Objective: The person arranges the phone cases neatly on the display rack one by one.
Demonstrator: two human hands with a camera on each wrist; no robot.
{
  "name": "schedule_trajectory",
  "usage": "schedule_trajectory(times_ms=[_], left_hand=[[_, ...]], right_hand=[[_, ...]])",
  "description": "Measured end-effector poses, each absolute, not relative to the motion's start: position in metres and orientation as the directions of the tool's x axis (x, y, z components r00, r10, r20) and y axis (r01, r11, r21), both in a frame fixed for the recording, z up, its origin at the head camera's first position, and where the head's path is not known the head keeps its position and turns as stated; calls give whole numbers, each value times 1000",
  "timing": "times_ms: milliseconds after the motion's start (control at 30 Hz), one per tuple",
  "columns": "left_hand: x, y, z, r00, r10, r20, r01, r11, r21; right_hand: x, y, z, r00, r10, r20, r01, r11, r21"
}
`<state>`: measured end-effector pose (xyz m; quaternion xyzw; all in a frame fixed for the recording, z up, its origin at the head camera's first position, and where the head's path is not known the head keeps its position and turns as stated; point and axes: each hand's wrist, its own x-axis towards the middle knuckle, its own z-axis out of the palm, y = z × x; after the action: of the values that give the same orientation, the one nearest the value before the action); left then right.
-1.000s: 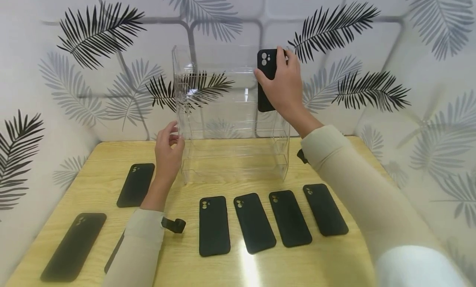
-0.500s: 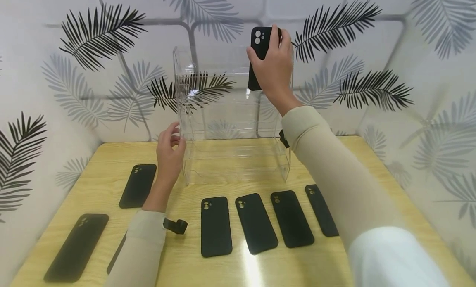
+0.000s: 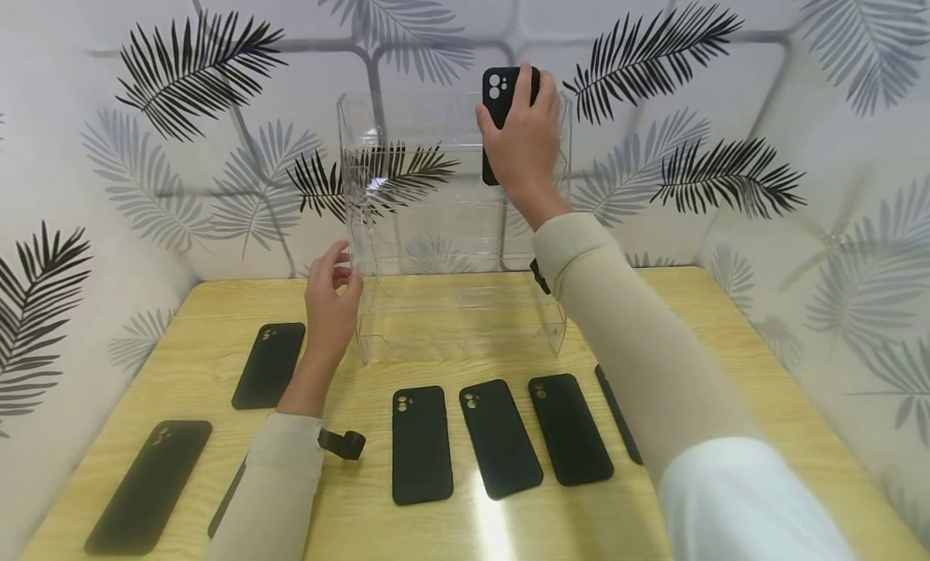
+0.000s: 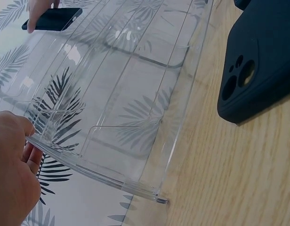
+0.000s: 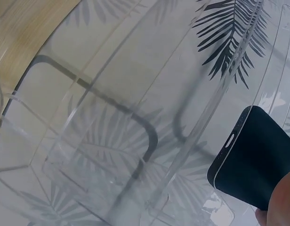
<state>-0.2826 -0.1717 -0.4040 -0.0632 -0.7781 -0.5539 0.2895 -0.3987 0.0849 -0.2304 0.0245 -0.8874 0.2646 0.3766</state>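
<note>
A black phone case point(image 3: 497, 109) with camera cutouts is upright at the top right of a clear acrylic display rack point(image 3: 450, 222). My right hand point(image 3: 526, 145) grips the case by its sides, thumb on the left edge. In the right wrist view the lower end of the phone case point(image 5: 253, 155) is close to a clear tier of the rack. My left hand point(image 3: 332, 303) holds the rack's left side panel between thumb and fingers. The left wrist view has this hand point(image 4: 13, 165) on the panel's edge.
Several black phone cases lie on the wooden table point(image 3: 363, 529): a front row including one case point(image 3: 421, 444), and others at the left, such as one case point(image 3: 269, 366). My right sleeve partly covers the rightmost case point(image 3: 617, 416). A leaf-patterned wall stands behind the rack.
My right hand has carried the phone case left, first rising and then lowering slightly, over the rack's top right. The left hand has stayed on the side panel.
</note>
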Motion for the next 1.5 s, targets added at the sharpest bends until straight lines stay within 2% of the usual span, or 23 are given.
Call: schedule_trajectory(times_ms=[500, 833, 1100, 1500], left_hand=[[-281, -170, -408, -829, -218, 516, 410, 390, 824], [-282, -171, -408, -823, -220, 524, 418, 390, 821], [-284, -171, -410, -820, -216, 530, 424, 393, 816], [-284, -171, -408, -820, -219, 528, 419, 398, 816]], right_hand=[[-403, 74, -254, -730, 186, 658, -205, 859, -470], [-406, 73, -256, -737, 223, 638, -196, 832, -518], [-408, 74, -254, -735, 231, 638, -144, 865, -480], [-405, 75, -252, -751, 193, 631, -59, 933, -355]])
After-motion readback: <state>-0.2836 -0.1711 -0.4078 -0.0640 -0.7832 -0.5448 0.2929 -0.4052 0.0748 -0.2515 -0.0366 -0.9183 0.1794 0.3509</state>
